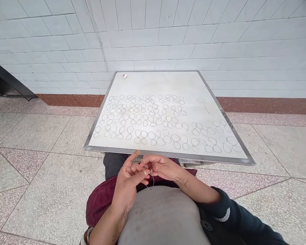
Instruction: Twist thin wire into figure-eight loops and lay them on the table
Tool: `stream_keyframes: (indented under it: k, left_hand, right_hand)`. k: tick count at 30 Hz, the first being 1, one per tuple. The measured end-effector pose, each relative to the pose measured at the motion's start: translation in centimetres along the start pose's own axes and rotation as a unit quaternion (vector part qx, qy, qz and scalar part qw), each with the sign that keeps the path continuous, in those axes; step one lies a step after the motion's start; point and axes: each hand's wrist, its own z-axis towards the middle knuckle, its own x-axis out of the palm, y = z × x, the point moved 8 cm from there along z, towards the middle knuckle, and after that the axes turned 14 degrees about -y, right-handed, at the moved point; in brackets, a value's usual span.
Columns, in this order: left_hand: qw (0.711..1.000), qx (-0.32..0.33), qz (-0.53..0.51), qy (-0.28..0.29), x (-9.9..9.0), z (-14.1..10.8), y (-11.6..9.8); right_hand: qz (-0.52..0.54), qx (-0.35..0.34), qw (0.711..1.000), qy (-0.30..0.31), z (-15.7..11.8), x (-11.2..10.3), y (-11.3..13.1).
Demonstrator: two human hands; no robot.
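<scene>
My left hand (129, 177) and my right hand (165, 167) meet in front of my body, just short of the table's near edge. Pinched between their fingertips is a thin wire loop (153, 185), its curve hanging down below the fingers. The exact crossing of the wire is hidden by my fingers. My left index finger sticks out towards the table. Beyond the hands, many thin wire loops (153, 137), mostly shaped like figure eights, lie in rows on the white tabletop (155, 85).
A metal edge strip (168, 156) frames the table. One wire with a loop and a straight tail (204, 105) lies apart at the right. A small red and white object (124, 76) sits at the far left corner. Behind stands a white tiled wall (170, 35).
</scene>
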Motion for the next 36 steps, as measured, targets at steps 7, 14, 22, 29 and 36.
stream_keyframes:
  k: [7, 14, 22, 29, 36]
  left_hand:
    - [1.000, 0.020, -0.007, -0.019, -0.4, 0.1, -0.3]
    - [0.999, 0.017, -0.025, -0.022, -0.3, -0.1, -0.3]
    - [0.999, 0.022, -0.027, -0.022, -0.3, -0.2, -0.5]
    - [0.999, 0.049, -0.007, 0.002, 0.2, -0.4, -0.7]
    - [0.997, 0.075, 0.007, 0.016, 0.6, -0.2, -0.7]
  right_hand:
    - [0.039, -0.001, 0.999, -0.019, 0.0, -0.2, 0.8]
    - [0.088, 0.041, 0.993, -0.069, -0.4, -0.9, 0.5]
    - [0.087, 0.027, 0.987, -0.132, -0.6, -0.7, 0.7]
    - [0.087, 0.021, 0.979, -0.181, -0.8, -0.5, 0.9]
    - [0.098, 0.002, 0.974, -0.204, -1.2, -0.2, 1.2]
